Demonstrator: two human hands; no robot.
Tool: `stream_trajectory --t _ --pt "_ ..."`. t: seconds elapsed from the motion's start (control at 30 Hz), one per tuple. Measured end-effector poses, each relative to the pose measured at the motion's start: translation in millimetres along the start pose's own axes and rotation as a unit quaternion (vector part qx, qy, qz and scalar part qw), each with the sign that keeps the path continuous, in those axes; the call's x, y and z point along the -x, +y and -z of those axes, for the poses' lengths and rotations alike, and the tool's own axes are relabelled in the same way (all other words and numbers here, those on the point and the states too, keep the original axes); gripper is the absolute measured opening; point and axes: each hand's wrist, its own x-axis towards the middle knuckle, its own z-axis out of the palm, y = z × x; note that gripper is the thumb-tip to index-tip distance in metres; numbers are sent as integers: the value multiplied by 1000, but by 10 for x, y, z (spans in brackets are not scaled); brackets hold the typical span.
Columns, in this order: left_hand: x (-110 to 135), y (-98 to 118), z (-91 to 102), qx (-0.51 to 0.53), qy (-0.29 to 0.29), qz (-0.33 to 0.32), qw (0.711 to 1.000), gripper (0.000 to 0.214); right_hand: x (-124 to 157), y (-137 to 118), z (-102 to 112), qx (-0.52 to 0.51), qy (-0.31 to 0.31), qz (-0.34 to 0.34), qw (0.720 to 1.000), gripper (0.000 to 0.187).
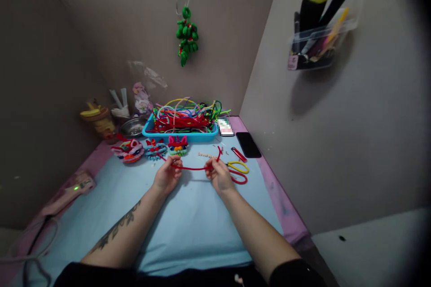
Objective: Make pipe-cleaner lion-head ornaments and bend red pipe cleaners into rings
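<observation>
A red pipe cleaner [193, 169] stretches nearly level between my two hands, above the light blue table cover. My left hand [167, 175] pinches it toward its left end, and a short length sticks out past the fingers. My right hand [218, 175] grips the other side, where the end bends upward. Scissors [239, 176] with one yellow and one red handle lie just right of my right hand, their blades hidden behind it. Behind my left hand sit three fuzzy figures: a red and pink one [129, 151], a blue one [156, 149] and a multicoloured one [178, 145].
A blue tray [182, 136] full of coloured pipe cleaners stands at the back. Right of it lie a black phone [248, 145] and a red lighter [239, 154]. A metal bowl [133, 128] is back left; a pink glue gun [72, 190] lies left. Walls enclose the table.
</observation>
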Motion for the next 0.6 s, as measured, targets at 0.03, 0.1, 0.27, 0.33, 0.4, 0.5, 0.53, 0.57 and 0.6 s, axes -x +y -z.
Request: stream_trajectory --t 0.03,0.1,0.27,0.33,0.4,0.5,0.53,0.57,0.6 --pt "-21 -1 7 -1 -1 -9 1000 16 -13 -17 12 0 3 8 1000 31" --pt "-57 3 26 -4 -3 -19 1000 14 -38 -43 15 -1 6 15 1000 31" --pt "27 -37 67 -3 -11 -13 1000 23 16 29 26 17 -9 -5 1000 35" --pt "139 -121 110 23 -14 20 999 27 103 143 104 74 -41 -19 996 37" --pt "261 -244 179 62 -21 69 995 27 207 285 218 126 -73 -43 988 42" --pt "378 -400 258 112 -48 127 984 27 313 431 348 152 -74 -58 984 45" --pt "386 -420 259 124 -46 125 983 26 319 439 356 164 -74 -50 982 46" --pt "379 -420 243 130 -44 123 983 26 307 424 344 184 -82 -45 979 48" --pt "360 -402 214 130 -43 114 984 25 282 392 316 211 -81 -46 973 49"
